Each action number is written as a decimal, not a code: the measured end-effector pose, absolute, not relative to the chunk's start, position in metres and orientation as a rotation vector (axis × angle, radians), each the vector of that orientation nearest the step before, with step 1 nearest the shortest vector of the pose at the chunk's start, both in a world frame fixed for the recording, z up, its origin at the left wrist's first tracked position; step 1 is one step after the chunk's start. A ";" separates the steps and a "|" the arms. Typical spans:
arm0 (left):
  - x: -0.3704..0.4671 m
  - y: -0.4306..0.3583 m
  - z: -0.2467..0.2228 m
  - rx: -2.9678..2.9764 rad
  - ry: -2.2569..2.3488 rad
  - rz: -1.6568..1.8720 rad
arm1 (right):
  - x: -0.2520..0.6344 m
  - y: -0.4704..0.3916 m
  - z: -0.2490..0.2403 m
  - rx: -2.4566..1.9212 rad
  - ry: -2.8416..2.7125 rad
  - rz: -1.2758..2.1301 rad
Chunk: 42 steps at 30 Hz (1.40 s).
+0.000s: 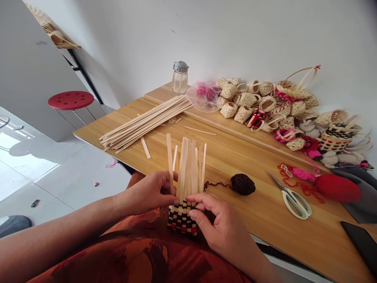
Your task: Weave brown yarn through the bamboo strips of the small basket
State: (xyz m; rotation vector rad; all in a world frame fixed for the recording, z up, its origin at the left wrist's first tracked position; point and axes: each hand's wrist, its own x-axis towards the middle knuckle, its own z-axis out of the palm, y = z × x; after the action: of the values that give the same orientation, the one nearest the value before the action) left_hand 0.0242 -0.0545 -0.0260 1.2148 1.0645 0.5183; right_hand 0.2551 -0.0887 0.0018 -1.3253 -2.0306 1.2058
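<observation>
A small half-woven basket (180, 221) rests against my lap at the table's edge. Its checked wall has dark brown and red yarn worked between pale wooden strips, whose long loose ends (188, 163) stand upright. On the left, my left hand (161, 189) grips the basket at the base of the strips, thumb in front. My right hand (218, 220) pinches the upper woven edge from the right, its thumb and index finger bent against the wall. Dark brown yarn trails from behind the strips to a yarn ball (243, 184) on the table.
A bundle of wooden strips (147, 122) lies at the left on the table (224, 153). Scissors (291, 196), a red yarn ball (337, 188) and a black phone-like object (359, 245) are to the right. Several small woven baskets (247, 100) and a bottle (180, 77) stand by the wall.
</observation>
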 end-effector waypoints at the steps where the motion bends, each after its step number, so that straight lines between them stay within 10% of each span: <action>1: 0.024 -0.054 -0.026 1.225 1.076 0.513 | 0.254 -0.089 0.004 -1.332 -2.066 1.169; 42: 0.019 -0.035 -0.013 1.223 1.016 0.499 | 0.268 -0.063 -0.035 -1.038 -1.046 1.889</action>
State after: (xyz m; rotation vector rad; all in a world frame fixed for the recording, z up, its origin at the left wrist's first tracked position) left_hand 0.0193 -0.0348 -0.0129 1.2230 1.0163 0.4988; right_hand 0.2683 -0.0630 -0.0345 -1.0382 -1.0457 1.8893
